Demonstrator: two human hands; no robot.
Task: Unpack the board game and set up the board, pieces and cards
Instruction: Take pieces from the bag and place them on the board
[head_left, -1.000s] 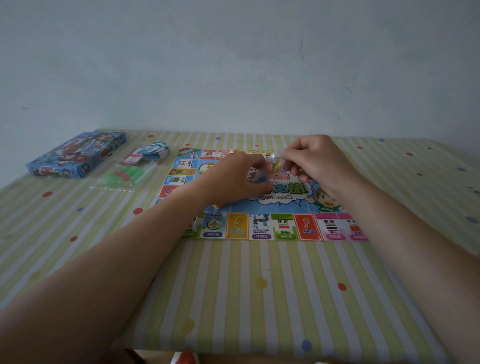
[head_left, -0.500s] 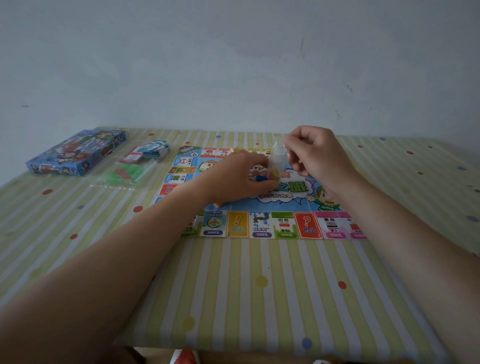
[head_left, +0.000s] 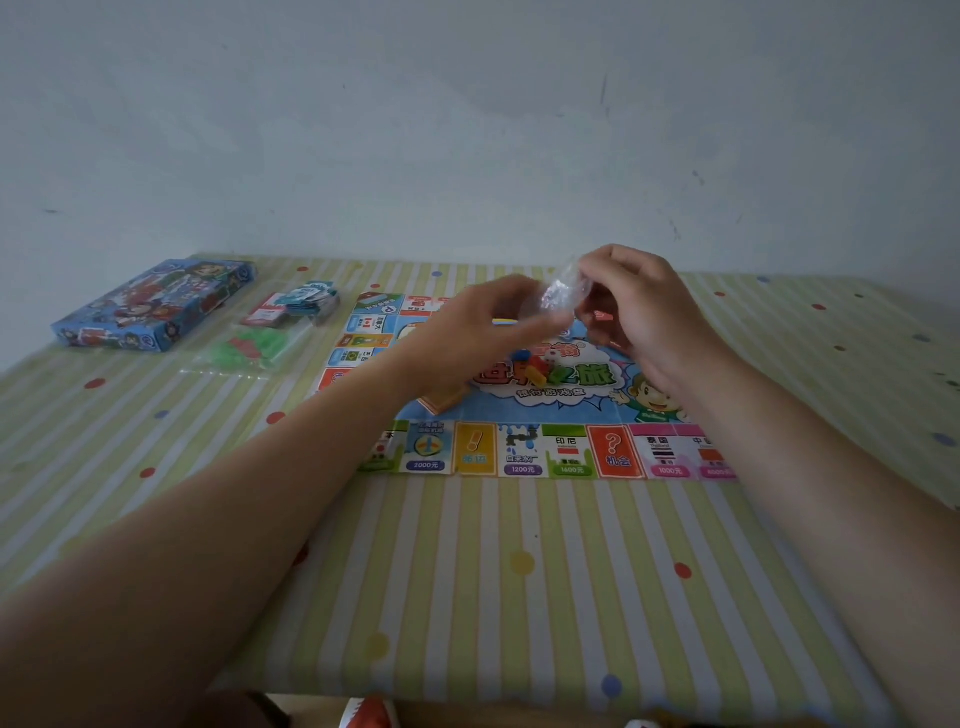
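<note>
Clear bag (head_left: 563, 293) sits at centre frame, pinched in the right hand's (head_left: 644, 312) fingertips above the single board (head_left: 519, 447). The blurred left hand (head_left: 478, 332) reaches its lower edge; whether it grips, I cannot tell. Coloured pieces (head_left: 530, 364) lie clustered on the board below both hands, too blurred to count. Upper left: one box (head_left: 156, 306), one card packet (head_left: 296, 306), one green-piece packet (head_left: 249, 351).

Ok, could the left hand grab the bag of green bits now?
Probably yes. The bag of green bits lies in the open on the table, left of the board, and nothing stands between it and the left hand. That hand is up by the small clear bag, though.
</note>
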